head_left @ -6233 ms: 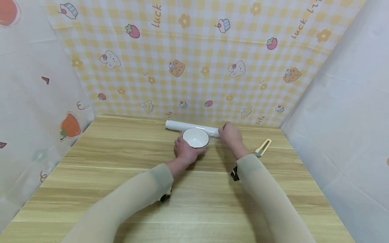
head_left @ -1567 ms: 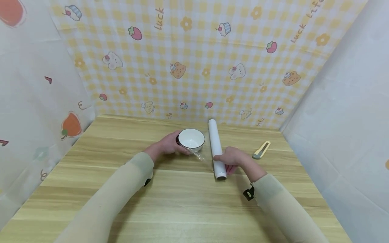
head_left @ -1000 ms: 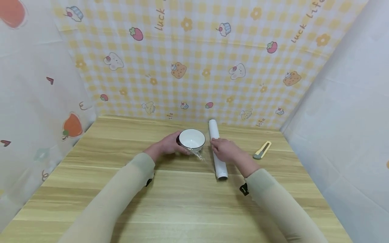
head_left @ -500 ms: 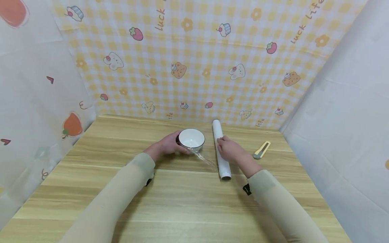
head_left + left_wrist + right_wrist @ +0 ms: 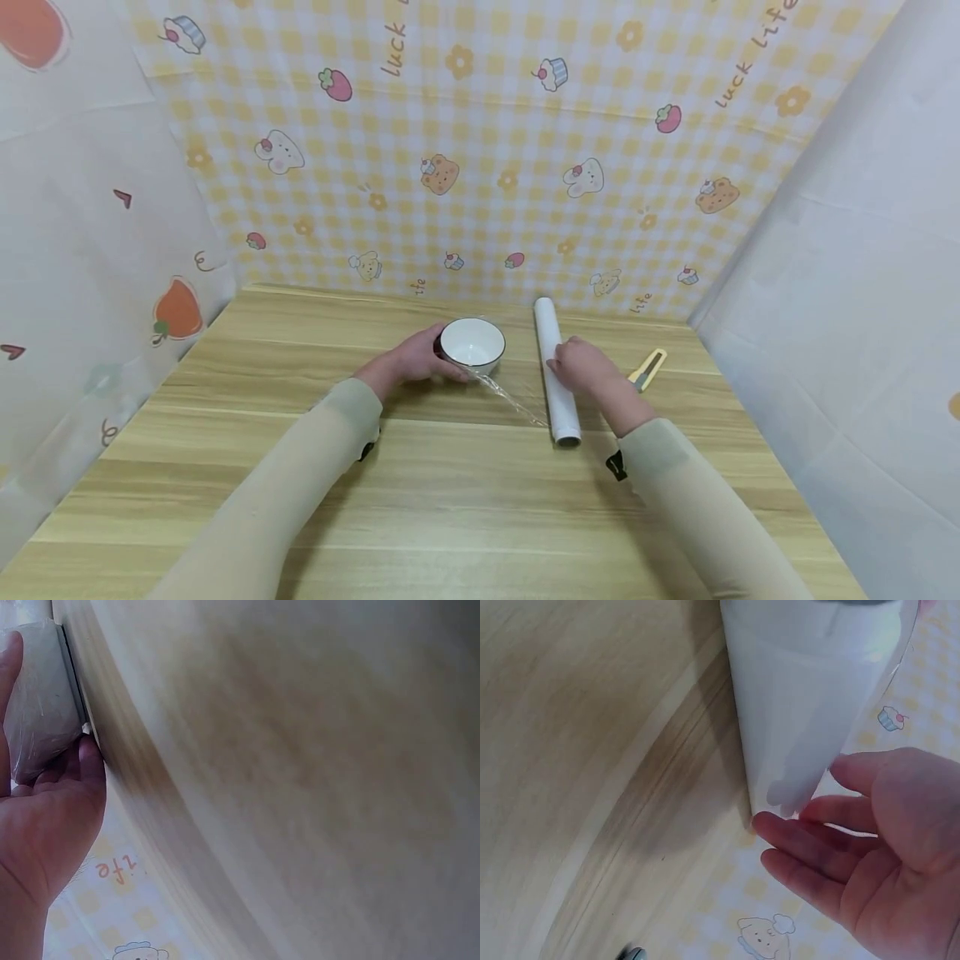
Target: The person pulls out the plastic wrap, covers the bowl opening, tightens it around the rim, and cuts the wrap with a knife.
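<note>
A white bowl (image 5: 474, 340) with a dark rim stands on the table; my left hand (image 5: 416, 354) grips its left side. In the left wrist view, clear film covers the bowl (image 5: 46, 697), my left hand (image 5: 52, 817) curving around it. A white roll of cling film (image 5: 557, 392) lies lengthwise to the right of the bowl. Between bowl and roll runs a thin, crinkled sheet of film (image 5: 513, 402). My right hand (image 5: 585, 367) rests against the roll's right side. In the right wrist view, loosely bent fingers of the right hand (image 5: 900, 847) touch the roll (image 5: 802, 712).
A yellow and grey utility knife (image 5: 648, 368) lies right of my right hand, its lower end partly hidden by the wrist. The wooden table (image 5: 450, 517) ends at a checked cloth backdrop (image 5: 480, 208). White sheets flank both sides.
The roll first lay crosswise behind the bowl, then was turned lengthwise. Over the last second it has shifted right with my right hand, stretching the film. My left hand and the bowl stay put.
</note>
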Available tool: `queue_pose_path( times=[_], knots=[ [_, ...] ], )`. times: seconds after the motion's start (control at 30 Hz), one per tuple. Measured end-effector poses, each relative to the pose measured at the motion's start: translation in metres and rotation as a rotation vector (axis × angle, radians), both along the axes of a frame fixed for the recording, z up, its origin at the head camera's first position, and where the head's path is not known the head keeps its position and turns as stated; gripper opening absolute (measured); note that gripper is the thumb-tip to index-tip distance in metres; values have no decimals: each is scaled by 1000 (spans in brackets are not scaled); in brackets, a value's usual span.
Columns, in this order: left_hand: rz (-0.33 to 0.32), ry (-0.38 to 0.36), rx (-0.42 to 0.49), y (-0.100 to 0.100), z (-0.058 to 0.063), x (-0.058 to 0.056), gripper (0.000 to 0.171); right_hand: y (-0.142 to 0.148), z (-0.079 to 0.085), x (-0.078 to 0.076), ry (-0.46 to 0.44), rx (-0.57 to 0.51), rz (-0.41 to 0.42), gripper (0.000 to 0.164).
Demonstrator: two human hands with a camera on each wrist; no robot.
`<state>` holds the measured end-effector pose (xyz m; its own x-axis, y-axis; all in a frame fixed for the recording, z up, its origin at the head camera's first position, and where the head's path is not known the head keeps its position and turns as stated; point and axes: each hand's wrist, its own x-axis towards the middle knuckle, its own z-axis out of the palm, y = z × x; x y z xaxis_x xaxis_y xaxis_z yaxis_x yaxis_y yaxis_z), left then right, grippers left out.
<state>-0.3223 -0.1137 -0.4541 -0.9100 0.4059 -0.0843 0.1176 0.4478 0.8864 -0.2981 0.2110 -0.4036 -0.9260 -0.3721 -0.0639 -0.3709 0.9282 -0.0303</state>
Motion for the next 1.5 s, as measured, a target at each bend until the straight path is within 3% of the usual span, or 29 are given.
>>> queue_pose_path(
  times=[0.27, 0.43, 0.7, 0.83, 0.97, 1.17, 1.5],
  knots=[
    [-1, -27, 44, 2, -2, 3, 108, 2, -1, 4, -55, -80, -94, 40],
    [17, -33, 43, 5, -3, 6, 113, 4, -2, 4, -38, -66, -62, 42],
    [75, -13, 20, 14, -4, 7, 145, 3, 1, 1, -37, -61, -55, 42],
    [70, 39, 42, 16, -5, 4, 129, 2, 2, 1, -49, -56, -50, 44],
    [66, 75, 9, 13, -4, 4, 108, -1, 4, 1, -92, -65, -75, 45],
    [88, 80, -71, 4, 0, 5, 103, -5, 9, 1, -149, -64, -122, 46],
    [54, 63, -41, -5, 3, 5, 101, -4, 11, 0, -164, -64, -151, 48]
  ],
)
